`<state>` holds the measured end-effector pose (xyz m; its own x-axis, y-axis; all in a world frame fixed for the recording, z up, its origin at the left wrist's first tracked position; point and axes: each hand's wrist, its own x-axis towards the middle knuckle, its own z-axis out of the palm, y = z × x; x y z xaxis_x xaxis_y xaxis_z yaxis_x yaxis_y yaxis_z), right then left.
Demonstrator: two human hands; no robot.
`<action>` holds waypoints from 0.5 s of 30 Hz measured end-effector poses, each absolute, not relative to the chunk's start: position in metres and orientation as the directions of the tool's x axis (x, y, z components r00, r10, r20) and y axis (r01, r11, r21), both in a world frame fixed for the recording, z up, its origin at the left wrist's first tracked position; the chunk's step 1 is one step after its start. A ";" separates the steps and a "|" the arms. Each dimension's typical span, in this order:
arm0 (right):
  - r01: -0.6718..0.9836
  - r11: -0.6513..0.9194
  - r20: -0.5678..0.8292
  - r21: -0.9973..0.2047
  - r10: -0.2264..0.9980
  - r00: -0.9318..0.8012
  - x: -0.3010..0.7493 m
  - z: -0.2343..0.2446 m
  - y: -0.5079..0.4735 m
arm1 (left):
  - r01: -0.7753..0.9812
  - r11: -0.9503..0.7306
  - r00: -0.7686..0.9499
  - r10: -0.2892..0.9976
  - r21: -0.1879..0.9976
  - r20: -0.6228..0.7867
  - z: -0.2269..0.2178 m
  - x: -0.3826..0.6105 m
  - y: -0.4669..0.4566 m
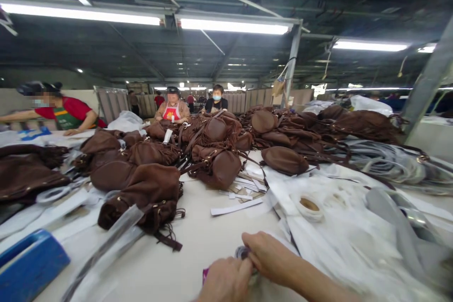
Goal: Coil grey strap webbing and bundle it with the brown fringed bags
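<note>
At the bottom edge, my left hand (224, 281) and my right hand (271, 257) meet over a small round object (241, 252), which looks like a roll of clear tape. Both hands have their fingers closed on it. A bit of pink (205, 273) shows under my left hand. The nearest brown fringed bag (146, 198) lies on the pale table (198, 240), ahead and to the left. A roll of white tape (309, 206) sits ahead to the right.
Heaps of brown bags (212, 151) cover the table's middle and far side. White bags and paper strips (336, 226) lie at right, a blue box (30, 264) at the near left. Three people work at the far side; a metal post (428, 80) stands at right.
</note>
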<state>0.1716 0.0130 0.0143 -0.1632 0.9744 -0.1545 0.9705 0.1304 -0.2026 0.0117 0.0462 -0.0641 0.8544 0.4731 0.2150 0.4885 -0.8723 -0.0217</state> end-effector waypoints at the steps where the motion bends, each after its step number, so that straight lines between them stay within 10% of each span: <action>1: 0.965 0.187 -0.157 -0.185 0.963 -0.217 0.172 0.018 0.015 | 0.481 -0.876 0.869 0.481 0.027 0.121 -0.051 0.003 0.048; 7: 0.942 0.273 -0.209 -0.193 0.927 -0.312 0.171 0.024 0.030 | 0.446 -0.894 0.895 0.445 0.047 -0.037 -0.010 -0.016 0.056; 15: 0.899 -0.177 -0.297 -0.401 0.953 0.055 0.166 0.015 0.014 | 0.589 -0.803 0.808 0.588 0.094 -0.033 -0.023 0.027 0.020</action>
